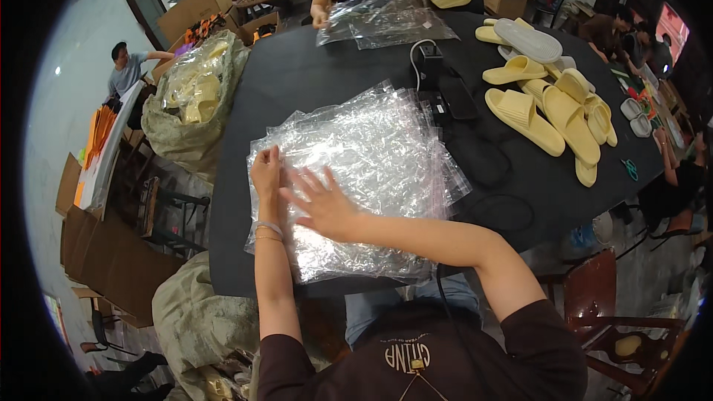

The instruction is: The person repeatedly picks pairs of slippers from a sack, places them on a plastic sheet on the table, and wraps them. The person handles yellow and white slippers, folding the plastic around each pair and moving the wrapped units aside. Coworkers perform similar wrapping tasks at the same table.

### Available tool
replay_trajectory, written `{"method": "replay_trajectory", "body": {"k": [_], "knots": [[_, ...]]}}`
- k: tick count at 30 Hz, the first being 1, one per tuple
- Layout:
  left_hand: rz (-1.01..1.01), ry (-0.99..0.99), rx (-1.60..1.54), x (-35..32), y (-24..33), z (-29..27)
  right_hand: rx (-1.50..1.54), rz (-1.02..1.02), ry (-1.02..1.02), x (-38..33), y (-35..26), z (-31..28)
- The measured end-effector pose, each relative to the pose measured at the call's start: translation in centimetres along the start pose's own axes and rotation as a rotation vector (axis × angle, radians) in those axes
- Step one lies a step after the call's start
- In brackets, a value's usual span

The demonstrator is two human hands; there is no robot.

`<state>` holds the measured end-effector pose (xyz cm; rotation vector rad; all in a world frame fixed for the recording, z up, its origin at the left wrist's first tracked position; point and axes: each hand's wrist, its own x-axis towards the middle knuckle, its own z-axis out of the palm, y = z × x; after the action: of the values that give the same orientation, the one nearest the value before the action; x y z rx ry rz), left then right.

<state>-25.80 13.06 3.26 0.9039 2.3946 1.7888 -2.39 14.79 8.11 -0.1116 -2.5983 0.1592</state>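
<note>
On near side of bench (282, 67), clear plastic bags (371, 156) lying piled, likely handling light, limp, slippery; edges suiting pinching. Left hand (266, 168) curling, hold unclear; right hand (324, 206) holding fingers (304, 180) spread.

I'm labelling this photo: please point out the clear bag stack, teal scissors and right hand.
Clear bag stack (364, 156), head view: top surface.
Teal scissors (630, 169), head view: teal middle.
Right hand (327, 209), head view: back of the hand.

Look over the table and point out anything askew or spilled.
The stack of clear plastic bags beneath the right hand looks uneven: corners jut out at different angles. On the right of the table, yellow slippers lie jumbled, pointing various ways. No spill stands out.
</note>
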Motion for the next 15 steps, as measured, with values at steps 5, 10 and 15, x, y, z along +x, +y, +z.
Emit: {"method": "replay_trajectory", "body": {"k": [5, 10, 15], "knots": [[0.073, 0.052, 0.076, -0.9, 1.4, -0.3, -0.055, 0.264, -0.44, -5.2, 4.2, -0.6], [0.131, 0.114, 0.174, -0.6, -1.0, -0.9, -0.096, 0.516, -0.543, -10.1, 6.2, -5.7], [0.055, 0.063, 0.183, -0.9, 1.1, -0.8, -0.056, 0.623, -0.535, -14.8, 7.3, -8.6]]}}
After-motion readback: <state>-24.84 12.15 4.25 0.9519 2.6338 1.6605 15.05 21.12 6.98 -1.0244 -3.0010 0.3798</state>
